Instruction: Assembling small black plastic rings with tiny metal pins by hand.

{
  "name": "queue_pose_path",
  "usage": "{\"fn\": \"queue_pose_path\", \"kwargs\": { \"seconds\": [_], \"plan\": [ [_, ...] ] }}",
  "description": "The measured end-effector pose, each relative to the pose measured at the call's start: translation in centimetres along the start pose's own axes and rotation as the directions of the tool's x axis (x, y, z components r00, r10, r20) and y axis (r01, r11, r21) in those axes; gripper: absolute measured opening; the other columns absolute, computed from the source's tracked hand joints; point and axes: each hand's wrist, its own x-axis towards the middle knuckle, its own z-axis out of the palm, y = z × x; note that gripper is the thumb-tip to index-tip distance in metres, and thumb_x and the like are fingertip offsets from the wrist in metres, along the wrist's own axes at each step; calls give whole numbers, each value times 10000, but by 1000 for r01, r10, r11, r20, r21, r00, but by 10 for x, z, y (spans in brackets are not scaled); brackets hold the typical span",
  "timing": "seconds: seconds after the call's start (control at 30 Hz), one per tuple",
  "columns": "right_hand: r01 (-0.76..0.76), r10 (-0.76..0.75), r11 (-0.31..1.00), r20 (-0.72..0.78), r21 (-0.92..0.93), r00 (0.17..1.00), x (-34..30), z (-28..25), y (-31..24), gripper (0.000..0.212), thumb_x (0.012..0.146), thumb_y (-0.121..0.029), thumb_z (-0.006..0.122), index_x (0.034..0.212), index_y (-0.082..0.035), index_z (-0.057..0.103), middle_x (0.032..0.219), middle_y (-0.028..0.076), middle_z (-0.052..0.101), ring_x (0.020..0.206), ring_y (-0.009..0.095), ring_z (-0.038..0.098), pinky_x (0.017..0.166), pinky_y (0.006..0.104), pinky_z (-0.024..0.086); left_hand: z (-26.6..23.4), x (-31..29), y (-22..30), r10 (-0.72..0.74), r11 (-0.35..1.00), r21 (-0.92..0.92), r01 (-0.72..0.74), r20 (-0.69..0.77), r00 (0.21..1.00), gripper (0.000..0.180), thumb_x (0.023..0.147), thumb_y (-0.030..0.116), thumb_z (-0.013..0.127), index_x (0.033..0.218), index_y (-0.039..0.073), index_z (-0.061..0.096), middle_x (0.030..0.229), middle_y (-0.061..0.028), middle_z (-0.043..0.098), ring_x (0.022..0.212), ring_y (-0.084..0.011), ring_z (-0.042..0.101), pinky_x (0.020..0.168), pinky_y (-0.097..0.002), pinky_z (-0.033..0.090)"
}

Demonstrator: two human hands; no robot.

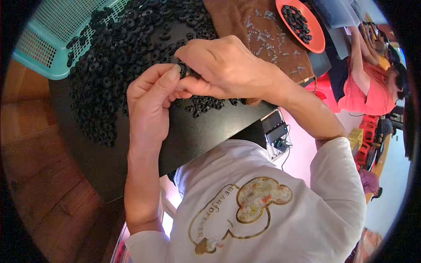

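Both of my hands meet over the black table (206,131), fingertips nearly touching. My left hand (151,90) is closed in a pinch, thumb on top, around what looks like a small black ring-shaped part (183,70). Bent over from the right, my right hand (228,65) is closed too, thumb and fingers against the same spot; its fingers hide whatever it grips. Beneath and beyond them spreads a large heap of small black ring-shaped plastic parts (101,92). Small metal springs (265,39) lie scattered on a brown cloth (228,19) to the far right.
An orange-red bowl (319,30) with black parts stands past the springs. At the far left a teal plastic basket (57,72) borders the heap. A clear plastic bin (335,15) and a person in a coral shirt (368,90) are at the right. Electronic devices (276,131) sit beside the table.
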Motion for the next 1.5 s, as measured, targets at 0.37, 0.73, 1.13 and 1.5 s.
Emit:
{"fn": "queue_pose_path", "kwargs": {
  "seconds": [0.37, 0.73, 1.13, 1.5],
  "plan": [
    [-28, 26, 999, -99, -16, 995, 4, 3, 2, 303, 796, -307, 644, 779, -29, 526, 681, 128, 558, 599, 327, 609, 478, 423, 484, 4, 1, -7, 111, 986, -111, -122, -104, 988, 166, 931, 125, 586, 988, -18, 648, 809, -79, 686, 693, -118, 647, 679, -251, 546],
    [12, -17, 997, -72, -75, 997, 9, 4, -2, 302, 779, -309, 660, 753, -41, 523, 669, 100, 531, 587, 307, 602, 461, 407, 471, 1, -1, -5, 150, 979, -123, -162, -100, 984, 163, 931, 116, 583, 995, -23, 641, 816, -75, 677, 704, -122, 648, 696, -267, 559],
    [97, -102, 991, -47, -91, 994, 7, 8, -3, 240, 769, -223, 684, 802, -26, 550, 663, 73, 519, 538, 238, 585, 429, 350, 463, 7, -5, -5, 189, 978, -70, -194, -80, 979, 161, 930, 117, 570, 1005, -2, 646, 854, -34, 668, 710, -103, 617, 651, -239, 498],
    [141, -142, 990, -69, -14, 987, -1, 0, 2, 239, 755, -177, 682, 734, -49, 482, 642, 51, 461, 503, 213, 531, 402, 337, 431, 13, -4, -4, 141, 990, 38, -137, -149, 979, 146, 926, 82, 557, 946, -39, 637, 793, -31, 635, 692, -70, 597, 633, -191, 462]
  ]
}}
